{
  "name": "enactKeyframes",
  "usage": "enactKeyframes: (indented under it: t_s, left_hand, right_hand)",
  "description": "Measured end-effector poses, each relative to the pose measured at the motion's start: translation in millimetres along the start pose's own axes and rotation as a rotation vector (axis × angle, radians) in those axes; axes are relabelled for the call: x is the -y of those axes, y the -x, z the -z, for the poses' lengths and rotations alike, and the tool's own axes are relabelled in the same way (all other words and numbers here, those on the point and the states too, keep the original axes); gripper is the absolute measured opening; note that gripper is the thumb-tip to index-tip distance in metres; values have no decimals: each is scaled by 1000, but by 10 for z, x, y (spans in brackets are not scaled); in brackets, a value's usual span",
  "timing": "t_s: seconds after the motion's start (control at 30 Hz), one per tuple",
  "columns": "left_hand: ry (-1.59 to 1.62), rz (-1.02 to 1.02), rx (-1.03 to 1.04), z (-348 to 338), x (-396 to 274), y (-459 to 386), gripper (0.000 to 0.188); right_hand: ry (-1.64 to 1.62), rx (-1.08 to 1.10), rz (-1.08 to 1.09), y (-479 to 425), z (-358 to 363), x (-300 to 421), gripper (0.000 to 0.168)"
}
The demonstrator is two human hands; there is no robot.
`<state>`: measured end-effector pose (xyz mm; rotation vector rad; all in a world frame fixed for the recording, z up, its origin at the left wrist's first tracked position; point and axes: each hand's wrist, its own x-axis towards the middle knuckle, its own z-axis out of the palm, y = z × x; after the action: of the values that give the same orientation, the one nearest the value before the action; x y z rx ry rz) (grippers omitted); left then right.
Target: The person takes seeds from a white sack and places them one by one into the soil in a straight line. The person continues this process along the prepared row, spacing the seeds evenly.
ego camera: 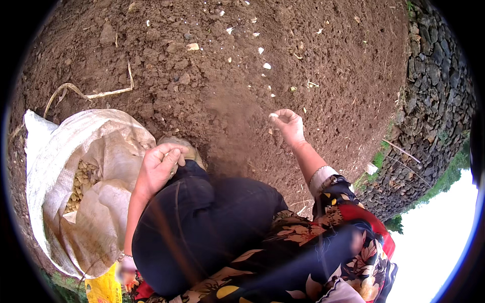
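Note:
My right hand [288, 124] is held low over the brown soil [341, 75], pinching a small white piece [273, 115], which looks like a garlic clove, between thumb and fingertips. Beyond it, similar white pieces [266, 66] lie scattered in a rough line on the soil. My left hand [161, 164] is curled by my knee, above the shoe [195, 153]. Whether its folded fingers hold anything is hidden. To its left stands a white woven sack [38, 181], its mouth rolled wide, with many tan cloves [81, 183] inside.
A dry bent stalk [91, 95] lies behind the sack. At the lower left is a yellow bag [104, 284] bearing writing. Along the right runs a dry-stone wall [432, 83], with a thin stick [401, 150] near its foot. My bent legs [212, 227] fill the near middle.

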<state>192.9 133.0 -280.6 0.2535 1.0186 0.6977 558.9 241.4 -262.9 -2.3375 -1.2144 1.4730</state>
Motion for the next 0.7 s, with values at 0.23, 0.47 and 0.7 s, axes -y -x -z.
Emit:
enactKeyframes:
  t_s: [0.23,0.47,0.7]
  left_hand:
    - [-2,42,-50,36,-72,4,17]
    - [-4,48,-107,20,-118,66,17]
    - [23,102,-94,17,-78,18,17]
  right_hand:
    - [254,-353,-118,-562,388,-818,16]
    - [554,-478,-108,-817,95,-699,20]
    - [728,-540,-269,-837,40,-654,20]
